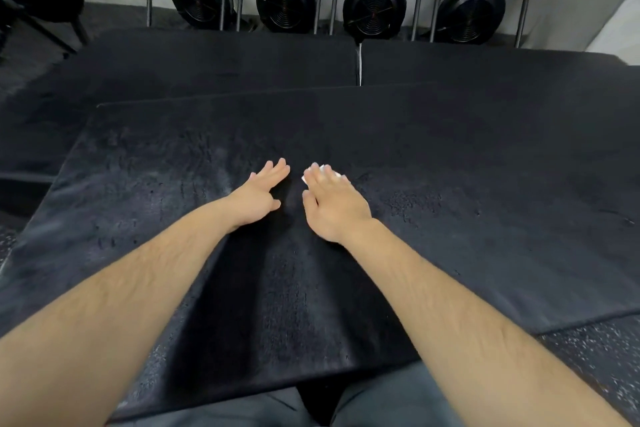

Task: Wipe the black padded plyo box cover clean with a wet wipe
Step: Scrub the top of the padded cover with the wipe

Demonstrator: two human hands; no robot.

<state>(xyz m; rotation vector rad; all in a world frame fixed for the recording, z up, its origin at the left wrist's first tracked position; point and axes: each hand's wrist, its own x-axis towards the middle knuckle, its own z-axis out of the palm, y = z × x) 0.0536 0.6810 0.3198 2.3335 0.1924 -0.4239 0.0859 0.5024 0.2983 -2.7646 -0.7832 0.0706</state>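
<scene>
Speckled rubber flooring (604, 362) shows at the lower right of the head view. At the back, four black round flywheel housings (375, 5) stand in a row between upright metal bars, against a pale wall.

Nearer the camera, the black padded plyo box cover (450, 166) fills most of the frame. Its surface is scuffed, with pale smears around the middle. Two more black pads (207, 59) lie side by side behind it.

Both bare forearms reach forward over the cover. The left hand (260, 193) rests palm down on it, fingers straight and close together. Just beside it, the right hand (333, 202) lies flat with straight fingers pressing a white wet wipe (326, 170) onto the cover. Only the wipe's edges show past the fingertips. Grey trousers (381, 400) appear at the bottom edge.
</scene>
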